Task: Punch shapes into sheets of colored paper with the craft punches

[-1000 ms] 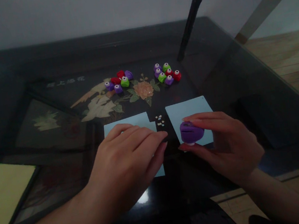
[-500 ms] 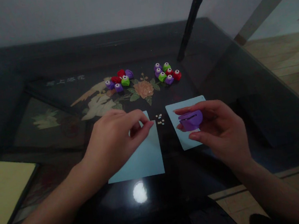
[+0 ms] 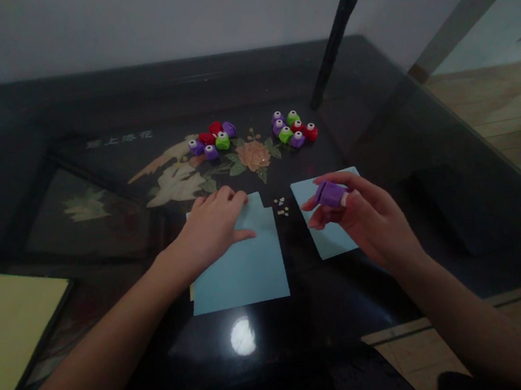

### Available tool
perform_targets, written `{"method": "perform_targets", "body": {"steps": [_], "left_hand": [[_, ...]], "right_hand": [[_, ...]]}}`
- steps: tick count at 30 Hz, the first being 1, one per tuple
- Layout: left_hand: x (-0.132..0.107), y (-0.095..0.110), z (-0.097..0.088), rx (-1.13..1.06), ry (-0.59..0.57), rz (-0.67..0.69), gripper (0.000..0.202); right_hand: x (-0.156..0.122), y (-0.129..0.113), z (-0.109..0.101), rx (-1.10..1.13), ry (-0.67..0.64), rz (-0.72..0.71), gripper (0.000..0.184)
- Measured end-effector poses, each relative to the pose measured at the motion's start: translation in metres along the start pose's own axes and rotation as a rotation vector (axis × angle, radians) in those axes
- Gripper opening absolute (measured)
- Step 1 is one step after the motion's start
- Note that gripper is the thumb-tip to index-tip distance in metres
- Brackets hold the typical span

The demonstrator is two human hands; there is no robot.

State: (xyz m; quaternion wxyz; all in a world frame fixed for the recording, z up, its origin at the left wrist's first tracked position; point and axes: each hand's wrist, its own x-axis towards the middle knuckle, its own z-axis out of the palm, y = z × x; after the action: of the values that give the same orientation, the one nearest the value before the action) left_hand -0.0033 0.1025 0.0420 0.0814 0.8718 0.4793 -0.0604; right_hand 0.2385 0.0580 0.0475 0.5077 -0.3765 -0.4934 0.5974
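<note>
My right hand (image 3: pixel 363 213) has its fingers closed round a small purple bell-like piece (image 3: pixel 330 194). A dark slit runs across that piece, and a pale part of it shows by my thumb. Below my right hand lies a light blue sheet (image 3: pixel 332 244). My left hand (image 3: pixel 214 226) is over a larger stack of light blue paper (image 3: pixel 252 279), thumb held apart from the fingers and nothing seen in it. Between the papers lie several tiny pale star- and heart-shaped bits (image 3: pixel 282 207).
Two groups of small purple, red and green pieces, a left group (image 3: pixel 209 139) and a right group (image 3: pixel 294 128), stand farther back. A yellow pad (image 3: pixel 14 330) lies at left. A black upright rod (image 3: pixel 336 38) rises from the glossy dark table (image 3: pixel 107 93).
My left hand has lowered onto the blue paper, its thumb and finger parting from a pinch. My right hand has turned the purple piece, so its pale part now shows.
</note>
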Motion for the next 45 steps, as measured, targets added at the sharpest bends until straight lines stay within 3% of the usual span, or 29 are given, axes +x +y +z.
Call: {"method": "perform_targets", "body": {"steps": [9, 14, 18, 21, 30, 35, 40, 45], "left_hand": [[0.003, 0.001, 0.001, -0.045, -0.008, 0.038, 0.034], [-0.001, 0.004, -0.007, -0.08, -0.036, 0.061, 0.016], [-0.005, 0.001, -0.013, -0.191, -0.075, 0.008, 0.018], [-0.007, -0.001, -0.02, -0.291, -0.057, 0.058, 0.019], [-0.018, -0.003, -0.048, -0.574, 0.051, 0.236, 0.018], [-0.02, 0.004, -0.053, -0.673, -0.022, 0.238, 0.019], [-0.017, 0.011, -0.046, -0.734, -0.099, 0.218, 0.023], [-0.014, 0.011, -0.043, -0.734, -0.139, 0.194, 0.024]], "right_hand": [[0.004, 0.003, 0.0, 0.131, -0.01, 0.235, 0.045], [0.007, 0.001, -0.001, 0.185, -0.04, 0.277, 0.048], [0.008, 0.001, -0.002, 0.206, -0.043, 0.302, 0.046], [0.007, 0.001, -0.002, 0.226, -0.05, 0.328, 0.043], [0.003, 0.003, -0.001, 0.131, -0.075, 0.225, 0.029], [0.0, 0.007, 0.002, 0.035, -0.101, 0.231, 0.026], [-0.003, 0.009, 0.004, -0.063, -0.187, 0.267, 0.023], [-0.003, 0.009, 0.004, -0.134, -0.19, 0.264, 0.02]]}}
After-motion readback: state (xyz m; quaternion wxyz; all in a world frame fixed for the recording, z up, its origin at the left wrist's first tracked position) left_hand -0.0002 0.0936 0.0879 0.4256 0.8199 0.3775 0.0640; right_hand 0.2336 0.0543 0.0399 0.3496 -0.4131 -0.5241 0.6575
